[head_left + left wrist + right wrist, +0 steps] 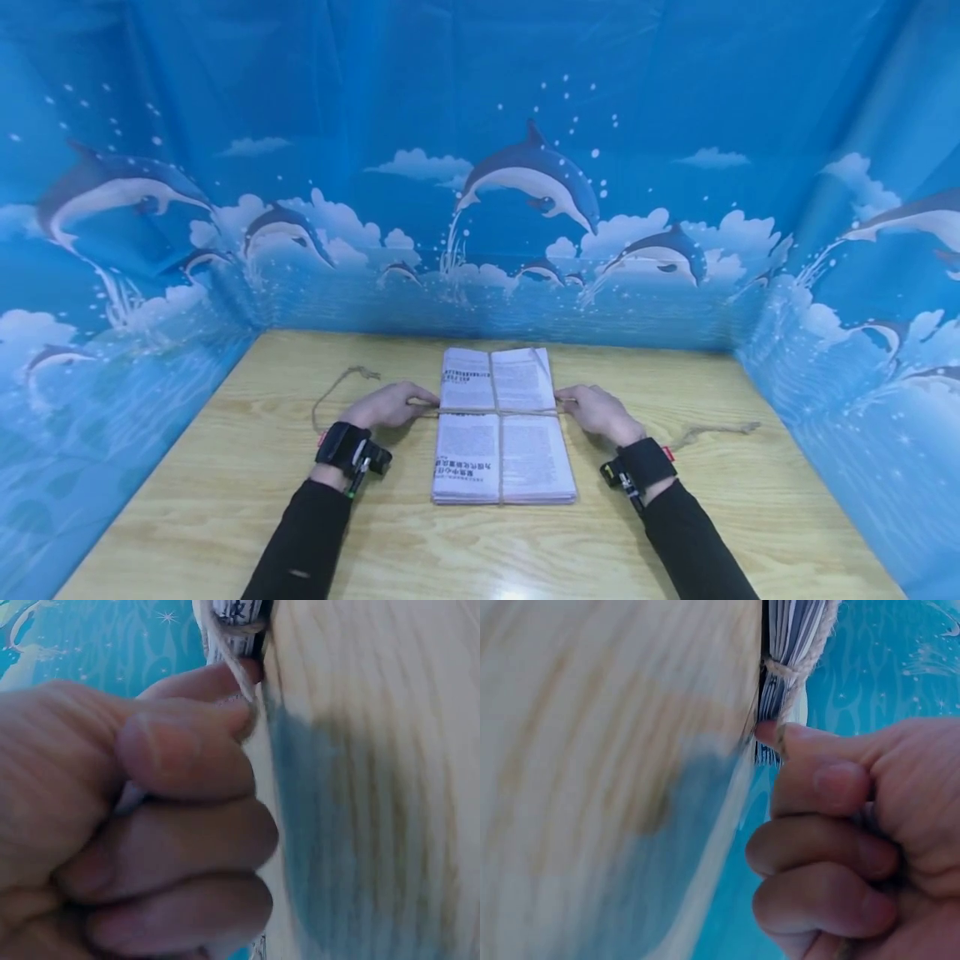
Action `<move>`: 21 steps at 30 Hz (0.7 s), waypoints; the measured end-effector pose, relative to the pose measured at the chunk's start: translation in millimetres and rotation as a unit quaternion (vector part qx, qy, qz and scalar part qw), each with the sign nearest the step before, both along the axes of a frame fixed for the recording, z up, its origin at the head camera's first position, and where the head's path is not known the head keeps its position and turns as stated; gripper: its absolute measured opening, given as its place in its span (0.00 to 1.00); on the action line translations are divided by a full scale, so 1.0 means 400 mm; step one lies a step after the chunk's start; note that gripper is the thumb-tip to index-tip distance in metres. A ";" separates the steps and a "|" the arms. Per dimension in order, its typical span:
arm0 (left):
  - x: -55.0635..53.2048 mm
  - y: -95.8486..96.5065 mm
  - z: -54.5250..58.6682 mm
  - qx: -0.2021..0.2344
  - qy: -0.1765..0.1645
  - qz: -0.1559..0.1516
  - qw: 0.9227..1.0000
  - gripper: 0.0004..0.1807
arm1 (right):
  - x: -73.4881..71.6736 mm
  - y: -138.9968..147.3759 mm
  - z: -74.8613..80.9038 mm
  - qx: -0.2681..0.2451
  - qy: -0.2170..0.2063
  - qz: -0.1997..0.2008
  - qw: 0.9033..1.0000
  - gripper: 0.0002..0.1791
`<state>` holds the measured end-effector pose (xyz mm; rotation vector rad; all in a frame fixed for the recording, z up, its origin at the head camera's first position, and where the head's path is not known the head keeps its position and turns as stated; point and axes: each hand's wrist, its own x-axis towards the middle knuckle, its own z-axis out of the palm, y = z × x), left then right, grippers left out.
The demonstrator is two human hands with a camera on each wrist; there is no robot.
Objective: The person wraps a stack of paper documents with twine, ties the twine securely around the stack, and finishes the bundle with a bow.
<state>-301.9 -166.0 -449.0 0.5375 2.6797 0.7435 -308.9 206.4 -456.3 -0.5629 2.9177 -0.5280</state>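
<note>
1. While the newspaper stack (465, 454) lies flat between the two hands, its long axis runs from its near edge to its far edge, parallel to neither grip's pull line but square to it.
2. Around the stack goes twine (499, 467): one strand follows that long axis, another crosses it, and the two meet near the middle of the top sheet.
3. At the stack's left edge, the left hand (390, 406) pinches the cross strand between thumb and forefinger, other fingers folded in; the stack lies to the right of this grip.
4. At the stack's right edge, the right hand (597, 411) pinches the twine likewise; the stack lies to the left of this grip.
5. Neither hand is clearly nearer the crossing.
6. Left of the stack, past the left hand, trails one loose tail (360, 370); right of it, another twine end (738, 429).
7. Beneath the stack is the wood-grain tabletop (405, 542); beyond it, the dolphin-print backdrop (360, 192).
</note>
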 end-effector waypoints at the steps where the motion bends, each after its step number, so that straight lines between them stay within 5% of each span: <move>1: -0.002 0.000 0.001 0.003 0.002 0.001 1.000 0.16 | 0.000 0.002 0.001 0.000 0.003 0.003 1.000 0.19; 7: -0.015 0.000 0.001 -0.008 0.032 0.025 0.999 0.11 | -0.002 0.009 0.001 0.007 0.013 0.019 1.000 0.18; 13: -0.016 0.007 0.004 0.026 0.065 0.057 0.996 0.08 | -0.002 0.009 0.000 0.015 0.005 0.014 1.000 0.18; 21: -0.006 0.025 -0.005 -0.013 0.030 0.041 0.999 0.15 | 0.002 0.012 0.002 0.014 -0.015 0.020 1.000 0.19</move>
